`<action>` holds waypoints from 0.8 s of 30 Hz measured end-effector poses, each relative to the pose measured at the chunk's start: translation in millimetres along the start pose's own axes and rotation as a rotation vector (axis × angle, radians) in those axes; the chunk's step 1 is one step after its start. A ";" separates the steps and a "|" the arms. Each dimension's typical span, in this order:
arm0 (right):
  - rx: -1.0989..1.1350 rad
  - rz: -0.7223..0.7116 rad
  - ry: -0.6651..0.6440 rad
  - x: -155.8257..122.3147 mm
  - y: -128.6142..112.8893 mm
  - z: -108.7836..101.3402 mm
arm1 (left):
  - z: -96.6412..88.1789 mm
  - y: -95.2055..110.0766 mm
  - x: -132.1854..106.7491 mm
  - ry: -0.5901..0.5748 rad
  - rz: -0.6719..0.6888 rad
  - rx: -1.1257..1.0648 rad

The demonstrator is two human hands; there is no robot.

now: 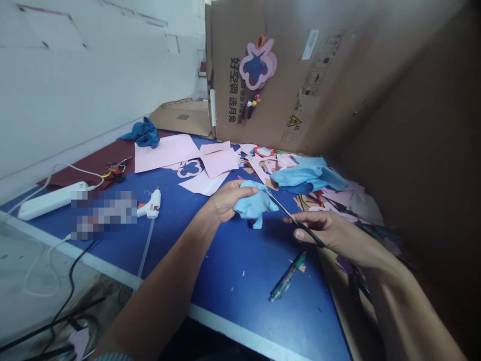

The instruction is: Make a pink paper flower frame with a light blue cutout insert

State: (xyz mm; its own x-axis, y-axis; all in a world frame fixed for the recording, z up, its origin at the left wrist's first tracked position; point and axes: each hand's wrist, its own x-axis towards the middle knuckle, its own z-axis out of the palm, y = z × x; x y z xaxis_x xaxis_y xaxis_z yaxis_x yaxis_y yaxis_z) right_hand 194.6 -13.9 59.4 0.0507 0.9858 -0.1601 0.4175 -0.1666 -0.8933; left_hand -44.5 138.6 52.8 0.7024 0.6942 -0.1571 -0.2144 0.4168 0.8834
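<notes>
Light-blue cloth, pinched between thumb and fingers of the left hand. To its right, the right hand, digits closed around a slim metal-tipped tool; to its left, a hot-glue gun.

left hand pinches, thumb on top! across from it, the right hand grips, fingers pointing inward, both forearms slanting up.
</notes>
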 end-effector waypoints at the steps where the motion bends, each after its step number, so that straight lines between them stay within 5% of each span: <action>1: 0.008 0.001 0.003 0.1 -0.2 0.3 | 0.7 0.0 0.3 0.015 0.018 -0.011; 11: 0.200 0.097 -0.073 1.4 -3.9 7.9 | 11.3 -1.9 1.6 0.121 0.135 -0.067; 24: 0.358 0.105 -0.121 8.4 -3.7 14.7 | 16.6 -3.1 -1.7 0.073 0.195 -0.040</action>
State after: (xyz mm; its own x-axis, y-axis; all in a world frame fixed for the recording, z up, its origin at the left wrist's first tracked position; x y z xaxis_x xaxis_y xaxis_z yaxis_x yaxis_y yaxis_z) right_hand 180.2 -5.4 55.2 -0.0402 0.9569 -0.2875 0.0714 -0.2843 -0.9561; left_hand -33.8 126.4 57.7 0.5945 0.8039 -0.0172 -0.3694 0.2920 0.8822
